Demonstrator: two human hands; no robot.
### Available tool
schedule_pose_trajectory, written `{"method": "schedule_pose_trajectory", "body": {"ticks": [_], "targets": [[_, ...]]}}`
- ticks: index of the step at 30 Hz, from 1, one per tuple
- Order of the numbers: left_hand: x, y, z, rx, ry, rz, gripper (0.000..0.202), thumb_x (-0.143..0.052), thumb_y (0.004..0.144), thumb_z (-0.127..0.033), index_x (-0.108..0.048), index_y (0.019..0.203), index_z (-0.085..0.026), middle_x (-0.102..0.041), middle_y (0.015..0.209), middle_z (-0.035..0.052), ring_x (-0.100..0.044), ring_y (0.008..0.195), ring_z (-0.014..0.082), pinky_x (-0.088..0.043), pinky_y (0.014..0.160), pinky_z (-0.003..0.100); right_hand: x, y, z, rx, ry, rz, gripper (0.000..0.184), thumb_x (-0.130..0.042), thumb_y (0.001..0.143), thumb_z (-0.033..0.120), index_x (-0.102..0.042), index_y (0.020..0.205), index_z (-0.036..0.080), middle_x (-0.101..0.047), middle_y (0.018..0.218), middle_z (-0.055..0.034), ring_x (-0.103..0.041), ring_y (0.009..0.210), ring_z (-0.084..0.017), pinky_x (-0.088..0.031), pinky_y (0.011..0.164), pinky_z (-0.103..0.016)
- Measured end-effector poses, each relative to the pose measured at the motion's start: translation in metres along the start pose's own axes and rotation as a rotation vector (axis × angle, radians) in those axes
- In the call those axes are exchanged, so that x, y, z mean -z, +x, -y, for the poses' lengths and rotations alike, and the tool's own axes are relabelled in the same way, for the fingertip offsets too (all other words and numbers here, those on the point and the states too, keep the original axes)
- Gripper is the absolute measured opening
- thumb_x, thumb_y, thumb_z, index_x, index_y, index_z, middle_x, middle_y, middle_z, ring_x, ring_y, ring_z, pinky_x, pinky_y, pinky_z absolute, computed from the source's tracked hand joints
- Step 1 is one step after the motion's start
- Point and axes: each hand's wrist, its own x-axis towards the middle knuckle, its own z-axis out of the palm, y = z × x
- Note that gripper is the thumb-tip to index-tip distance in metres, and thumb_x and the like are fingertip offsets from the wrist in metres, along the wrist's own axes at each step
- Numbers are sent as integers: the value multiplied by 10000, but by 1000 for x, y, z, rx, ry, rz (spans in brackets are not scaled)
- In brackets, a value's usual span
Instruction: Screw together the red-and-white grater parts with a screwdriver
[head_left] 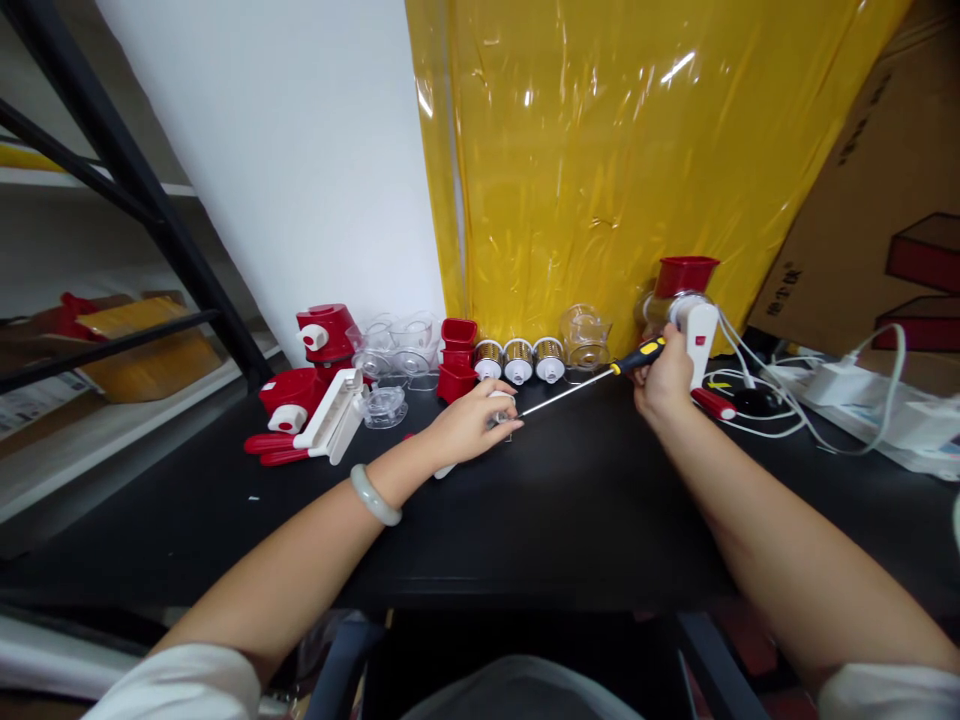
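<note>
My right hand [666, 378] is closed around the black-and-yellow grip of a long screwdriver [570, 393]. Its thin metal shaft slants down to the left, and the tip ends at the fingers of my left hand [474, 422]. Those fingers are pinched around a small white part, mostly hidden by the hand; a white end [444, 470] shows below the palm. Just behind my left hand stand red plastic hoppers [457, 360] and several metal grater drums [518, 361] with white ends. Beyond my right hand is an assembled rotary grater [697, 330] with a red top.
On the left of the black table [570, 530] lie red grater bodies [326, 333], white crank arms [330, 418] with red handles and clear plastic parts [397, 345]. Cables and a power strip [870, 400] lie right. A yellow plastic sheet [600, 160] hangs behind.
</note>
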Motion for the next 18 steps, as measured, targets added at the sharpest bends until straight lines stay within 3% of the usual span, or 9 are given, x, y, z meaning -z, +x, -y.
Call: {"method": "schedule_pose_trajectory", "body": {"ticks": [4,9,13,18], "targets": [[12,7,2,-7,-29,-62,184,-608,914,-346,-652,829,-188,-573,1183,104,-603,1131,234,-460,1034,419,-3,-5,4,33,5,-7,368,-585,868,516,-408,704,238,-357,455,102,-320,315,-67,-217,274,-203],[27,-4,6,37,72,-47,179,-601,923,-341,-663,834,-198,-568,1232,98,-585,1174,251,-456,1040,452,-8,-17,7,148,-23,57,309,-561,902,453,-442,712,241,-415,501,70,-362,338,-80,-259,289,-233],[29,-20,12,75,191,-87,196,-593,932,-371,-642,863,-194,-566,1253,106,-621,1113,248,-506,954,412,-8,-21,4,178,-70,70,302,-550,908,462,-460,710,251,-440,513,44,-390,351,-94,-276,297,-258],[26,-26,15,66,324,-34,225,-568,947,-392,-624,864,-190,-563,1263,106,-651,1028,240,-537,846,378,-9,-22,2,175,-45,60,322,-577,874,500,-441,705,262,-419,510,59,-384,347,-97,-270,296,-258]]}}
